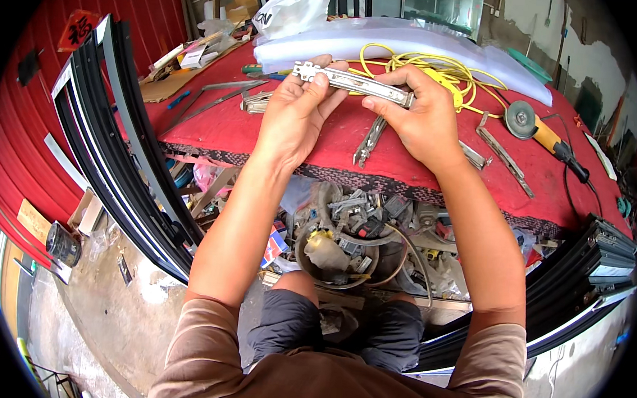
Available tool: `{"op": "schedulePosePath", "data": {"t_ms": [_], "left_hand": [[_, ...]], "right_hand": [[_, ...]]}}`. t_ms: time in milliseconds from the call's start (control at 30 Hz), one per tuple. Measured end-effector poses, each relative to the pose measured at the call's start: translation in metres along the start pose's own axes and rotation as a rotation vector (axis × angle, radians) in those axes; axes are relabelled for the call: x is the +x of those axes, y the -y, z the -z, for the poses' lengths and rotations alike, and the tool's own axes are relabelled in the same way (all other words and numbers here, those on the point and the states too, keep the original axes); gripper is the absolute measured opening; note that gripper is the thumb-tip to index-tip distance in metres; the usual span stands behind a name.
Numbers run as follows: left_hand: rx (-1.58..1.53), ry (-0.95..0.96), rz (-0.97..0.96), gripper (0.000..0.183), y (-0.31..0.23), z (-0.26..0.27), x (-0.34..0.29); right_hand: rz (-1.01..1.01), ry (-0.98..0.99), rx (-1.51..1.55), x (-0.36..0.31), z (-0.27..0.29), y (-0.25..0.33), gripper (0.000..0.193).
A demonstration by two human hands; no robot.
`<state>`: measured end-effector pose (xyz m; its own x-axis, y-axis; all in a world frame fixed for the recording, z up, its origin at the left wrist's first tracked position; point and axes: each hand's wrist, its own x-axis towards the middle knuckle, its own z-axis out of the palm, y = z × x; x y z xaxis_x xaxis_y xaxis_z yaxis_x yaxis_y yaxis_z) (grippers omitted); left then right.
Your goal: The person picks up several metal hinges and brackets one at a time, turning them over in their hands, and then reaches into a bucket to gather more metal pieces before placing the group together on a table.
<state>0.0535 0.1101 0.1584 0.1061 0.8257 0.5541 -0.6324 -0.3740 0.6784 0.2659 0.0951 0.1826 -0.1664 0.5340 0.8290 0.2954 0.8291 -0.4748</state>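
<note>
Above the red-covered table [221,133] I hold a long metal window friction hinge [364,85] crosswise, its notched end pointing left. My left hand [294,111] is closed around that notched end, thumb on top. At the other end, my right hand [425,122] pinches the bar between thumb and fingers. Beneath it, partly covered by my hands, a similar metal hinge [370,142] lies on the cloth. Another slim metal hinge [506,162] rests to the right, beside a shorter metal piece [472,155] partly behind my right forearm. A stack of metal hinges [255,102] sits left of my left hand.
An angle grinder [552,143] lies at the right near a tangled yellow cable [412,60]. Clear plastic sheeting [384,40] spans the back. Dark profiles lean at left [112,145] and right [544,297]. Under the table, a bucket [332,275] stands among scrap parts.
</note>
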Motion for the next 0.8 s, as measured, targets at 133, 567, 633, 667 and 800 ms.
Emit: {"op": "schedulePosePath", "data": {"t_ms": [133,567,633,667,800], "left_hand": [[-0.052,-0.005,-0.028,0.046,0.01,0.002,0.014],[0.107,-0.233,-0.087,0.027,0.029,-0.024,0.023],[0.142,-0.248,-0.097,0.025,0.029,-0.032,0.028],[0.239,-0.229,-0.121,0.024,0.029,-0.032,0.029],[0.466,-0.122,-0.161,0.02,0.027,-0.037,0.027]], "right_hand": [[0.0,0.033,-0.004,0.0,-0.002,0.0,0.03],[-0.109,-0.07,-0.137,0.001,0.001,-0.008,0.025],[-0.181,-0.041,-0.13,0.003,0.004,-0.016,0.026],[-0.228,-0.005,-0.115,0.005,0.006,-0.021,0.027],[-0.17,0.029,0.039,0.004,0.002,-0.017,0.028]]}}
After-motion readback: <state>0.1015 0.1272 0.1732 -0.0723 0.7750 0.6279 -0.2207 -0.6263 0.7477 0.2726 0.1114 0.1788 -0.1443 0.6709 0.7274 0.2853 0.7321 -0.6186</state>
